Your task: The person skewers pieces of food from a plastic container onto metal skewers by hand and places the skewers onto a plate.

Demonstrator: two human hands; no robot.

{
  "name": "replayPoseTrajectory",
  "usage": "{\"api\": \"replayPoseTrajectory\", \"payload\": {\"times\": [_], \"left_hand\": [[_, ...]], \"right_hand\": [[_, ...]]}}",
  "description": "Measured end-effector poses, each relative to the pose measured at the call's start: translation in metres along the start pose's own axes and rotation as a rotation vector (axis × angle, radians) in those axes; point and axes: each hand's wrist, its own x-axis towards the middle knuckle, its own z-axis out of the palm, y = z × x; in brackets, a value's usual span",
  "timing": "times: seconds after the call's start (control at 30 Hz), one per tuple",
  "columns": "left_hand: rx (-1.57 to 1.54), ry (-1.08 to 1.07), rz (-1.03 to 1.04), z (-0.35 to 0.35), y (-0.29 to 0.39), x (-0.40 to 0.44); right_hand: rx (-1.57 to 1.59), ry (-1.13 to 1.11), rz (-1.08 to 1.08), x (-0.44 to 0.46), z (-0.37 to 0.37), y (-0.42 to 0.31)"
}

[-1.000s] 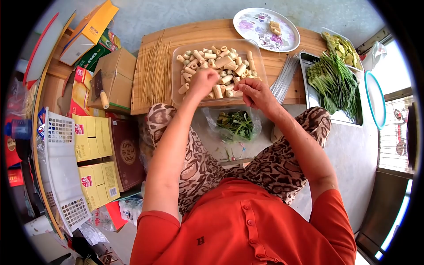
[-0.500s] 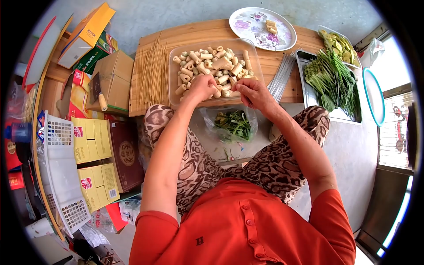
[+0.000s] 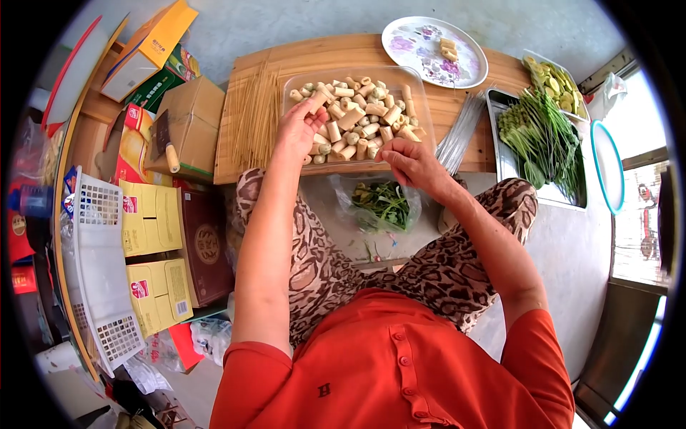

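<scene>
Left hand (image 3: pixel 299 127) covers tub (image 3: pixel 346 70) edge; right hand's (image 3: pixel 416 164) pinch is unclear

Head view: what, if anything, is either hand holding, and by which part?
It cannot be told: the left hand is at the pale rolls, and the right hand pinches near the tub, but any held piece is unclear.
</scene>
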Motion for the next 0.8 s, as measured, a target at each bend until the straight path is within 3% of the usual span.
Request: {"api": "replayPoseTrajectory", "payload": {"times": [0.8], "left_hand": [[-0.135,0.035,-0.022,-0.0054,0.0016,0.0059]], "right_hand": [[-0.042,-0.035,0.019,-0.0015,0.0064,0.0020]]}}
